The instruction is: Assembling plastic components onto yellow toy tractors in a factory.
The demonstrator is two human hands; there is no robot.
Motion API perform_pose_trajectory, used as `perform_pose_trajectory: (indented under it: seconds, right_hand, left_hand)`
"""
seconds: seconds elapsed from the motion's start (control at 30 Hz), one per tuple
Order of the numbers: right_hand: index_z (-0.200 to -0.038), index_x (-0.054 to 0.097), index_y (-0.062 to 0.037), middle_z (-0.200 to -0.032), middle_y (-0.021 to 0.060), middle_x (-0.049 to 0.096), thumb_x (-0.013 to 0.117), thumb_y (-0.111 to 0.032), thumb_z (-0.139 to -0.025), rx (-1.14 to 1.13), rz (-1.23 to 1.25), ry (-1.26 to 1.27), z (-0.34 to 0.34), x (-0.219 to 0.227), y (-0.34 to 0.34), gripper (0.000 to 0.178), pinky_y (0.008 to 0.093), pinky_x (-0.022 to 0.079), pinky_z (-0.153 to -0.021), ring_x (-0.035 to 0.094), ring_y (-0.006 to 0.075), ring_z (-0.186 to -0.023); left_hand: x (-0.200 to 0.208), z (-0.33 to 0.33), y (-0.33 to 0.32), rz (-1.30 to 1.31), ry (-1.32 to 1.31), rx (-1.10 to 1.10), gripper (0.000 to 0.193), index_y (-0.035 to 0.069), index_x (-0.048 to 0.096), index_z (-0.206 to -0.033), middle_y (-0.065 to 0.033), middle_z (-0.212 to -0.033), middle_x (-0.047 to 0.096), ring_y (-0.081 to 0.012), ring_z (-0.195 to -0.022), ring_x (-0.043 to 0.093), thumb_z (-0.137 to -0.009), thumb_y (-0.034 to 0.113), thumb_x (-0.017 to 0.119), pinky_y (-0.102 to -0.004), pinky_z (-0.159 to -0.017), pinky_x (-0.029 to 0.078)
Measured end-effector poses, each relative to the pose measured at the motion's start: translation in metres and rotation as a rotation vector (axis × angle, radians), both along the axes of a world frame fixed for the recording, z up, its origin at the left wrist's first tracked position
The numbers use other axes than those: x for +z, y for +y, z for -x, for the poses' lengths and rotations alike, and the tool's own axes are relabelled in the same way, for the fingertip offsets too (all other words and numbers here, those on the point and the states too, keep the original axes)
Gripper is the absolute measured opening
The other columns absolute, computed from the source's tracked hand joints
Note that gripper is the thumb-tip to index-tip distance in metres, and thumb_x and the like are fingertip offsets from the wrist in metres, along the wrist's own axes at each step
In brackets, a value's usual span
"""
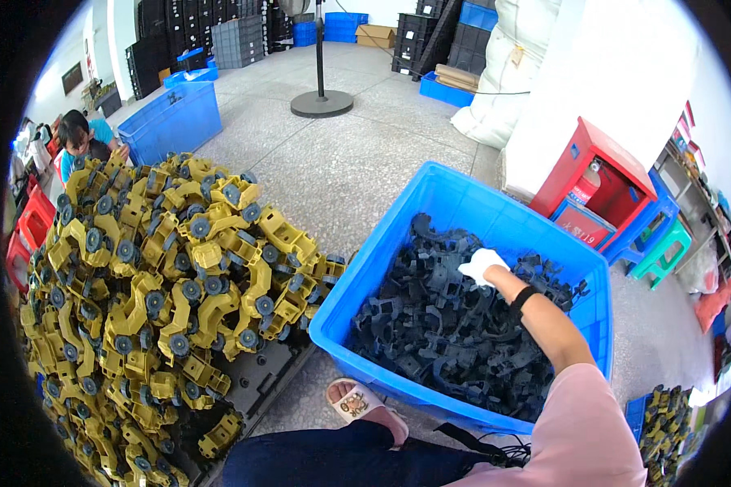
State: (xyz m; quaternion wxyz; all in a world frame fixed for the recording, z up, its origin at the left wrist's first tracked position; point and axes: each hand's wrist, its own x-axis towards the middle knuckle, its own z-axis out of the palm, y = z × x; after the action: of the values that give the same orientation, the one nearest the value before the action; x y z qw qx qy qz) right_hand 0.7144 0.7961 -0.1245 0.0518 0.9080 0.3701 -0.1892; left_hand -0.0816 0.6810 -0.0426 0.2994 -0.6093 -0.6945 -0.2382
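My right hand (482,266), in a white glove, reaches into a large blue plastic bin (365,357). Its fingers are bent and drawn together over a heap of dark grey molded plastic parts (439,325). The hand touches the top of the heap near its far side; what lies under the fingertips is hidden. A black band (523,299) circles the wrist. My left hand is out of sight. Left of the bin rises a big pile of yellow toy vehicle bodies with dark wheels (195,284), heaped on a black surface (260,381).
Another person (80,138) sits behind the yellow pile, near a second blue bin (175,122). A red fire-extinguisher cabinet (597,174) and a green stool (666,253) stand to the right. A round-based stand (322,103) rises from the floor ahead. More yellow pieces (666,422) lie at lower right.
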Motion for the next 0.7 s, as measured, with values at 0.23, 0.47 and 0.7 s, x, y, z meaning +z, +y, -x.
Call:
perform_pose_trajectory:
  seconds: [0.23, 0.47, 0.7]
  right_hand:
    - [-0.099, 0.072, -0.0041, -0.101, 0.0222, 0.068, 0.067, -0.047, -0.075, 0.156, -0.333, -0.075, 0.021, -0.075, 0.024, 0.049, 0.0449, 0.051, -0.084, 0.063, 0.0399, -0.098]
    - [-0.132, 0.043, -0.0104, -0.099, 0.0099, 0.064, 0.056, -0.010, -0.091, -0.331, -1.131, 1.053, 0.058, -0.012, -0.005, 0.044, 0.0285, 0.053, -0.051, 0.067, 0.0211, -0.069]
    - [-0.125, 0.048, -0.0036, -0.110, 0.0135, 0.061, 0.056, -0.016, -0.094, 0.414, -1.072, 1.050, 0.163, 0.077, -0.006, 0.034, 0.0261, 0.051, -0.061, 0.054, 0.0113, -0.069]
  left_hand:
    - [0.061, -0.118, 0.085, 0.414, -0.201, -0.407, 0.030, 0.002, 0.060, -0.109, -0.0167, -0.118, 0.059, -0.0352, -0.115, 0.055, -0.079, 0.001, 0.064, -0.0413, -0.098, 0.045]
    - [0.000, -0.185, 0.188, 0.638, -0.378, -0.877, 0.016, 0.009, 0.066, -0.096, -0.0116, -0.101, 0.065, -0.0325, -0.099, 0.061, -0.081, 0.006, 0.062, -0.0396, -0.087, 0.050]
    - [-0.040, -0.226, 0.245, 0.343, -0.589, -0.751, 0.025, 0.005, 0.060, -0.106, -0.0176, -0.105, 0.060, -0.0370, -0.099, 0.059, -0.081, 0.005, 0.063, -0.0410, -0.087, 0.048]
